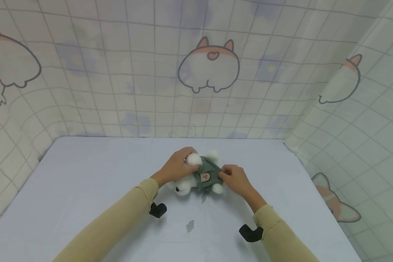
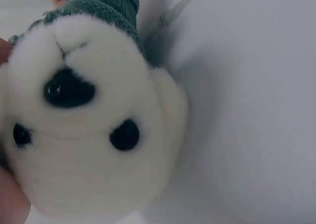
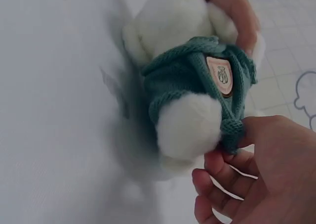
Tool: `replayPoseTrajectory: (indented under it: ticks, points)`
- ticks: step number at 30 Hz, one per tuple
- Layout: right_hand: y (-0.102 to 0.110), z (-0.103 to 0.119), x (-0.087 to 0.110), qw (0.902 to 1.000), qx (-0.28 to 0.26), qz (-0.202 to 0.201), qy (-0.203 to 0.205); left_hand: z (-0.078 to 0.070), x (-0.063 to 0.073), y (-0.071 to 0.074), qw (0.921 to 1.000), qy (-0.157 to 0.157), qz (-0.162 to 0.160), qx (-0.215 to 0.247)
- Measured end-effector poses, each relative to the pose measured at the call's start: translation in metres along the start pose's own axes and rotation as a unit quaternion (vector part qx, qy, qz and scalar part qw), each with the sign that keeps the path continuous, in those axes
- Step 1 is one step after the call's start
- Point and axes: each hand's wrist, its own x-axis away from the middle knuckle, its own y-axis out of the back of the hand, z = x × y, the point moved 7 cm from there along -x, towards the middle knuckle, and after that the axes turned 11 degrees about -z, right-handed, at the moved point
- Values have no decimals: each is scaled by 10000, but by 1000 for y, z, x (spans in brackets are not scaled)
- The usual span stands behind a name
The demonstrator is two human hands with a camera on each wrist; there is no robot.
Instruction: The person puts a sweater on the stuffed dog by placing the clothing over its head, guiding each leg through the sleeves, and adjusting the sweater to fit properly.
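Note:
A white plush bear [image 1: 182,186] in a green knitted sweater [image 1: 212,175] lies on its side on the table, its head toward the left. My left hand [image 1: 176,166] grips it around the upper body, near an arm. With thumb and forefinger, my right hand [image 3: 276,159] pinches the sweater's lower edge beside a white furry leg [image 3: 190,125]; its other fingers curl loosely below. A pale shield-shaped patch [image 3: 220,76] shows on the knit. The left wrist view is filled by the bear's face [image 2: 69,115], upside down, with black eyes and nose.
The bear lies on a white table [image 1: 101,203], which has small grey marks [image 1: 190,226] in front of the bear. Behind and on both sides hangs a checked curtain [image 1: 134,72] with corgi drawings. Black devices [image 1: 250,233] stick out from both wrists.

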Motion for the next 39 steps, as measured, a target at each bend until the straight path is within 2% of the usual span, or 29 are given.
replayPoseTrajectory:
  ticks: [3,10,13,17,19,24,30,33,39]
  points:
    - [0,-11,0,9996,176,53,-217,0,0,2,10000,-35,31,9]
    - [5,-13,1,9994,246,129,-199,4,2,0,9987,242,437,62]
    - [8,-5,1,9999,113,30,46,2,0,3,9991,76,407,41]
    - [17,13,-2,9972,-281,-416,550,-8,-5,10,9991,-281,232,200]
    - [21,23,-4,9940,-491,-557,798,-14,-6,12,9986,-406,254,241]
    - [18,41,-5,9891,-534,-267,1345,-19,-3,8,9971,-501,560,92]
    - [9,56,-8,9832,-245,32,1807,-11,5,11,9968,-477,636,-90]
    - [5,60,-10,9810,-172,224,1920,-3,10,13,9965,-328,743,-183]
    - [2,63,-15,9823,49,455,1817,18,24,16,9937,107,1053,-359]
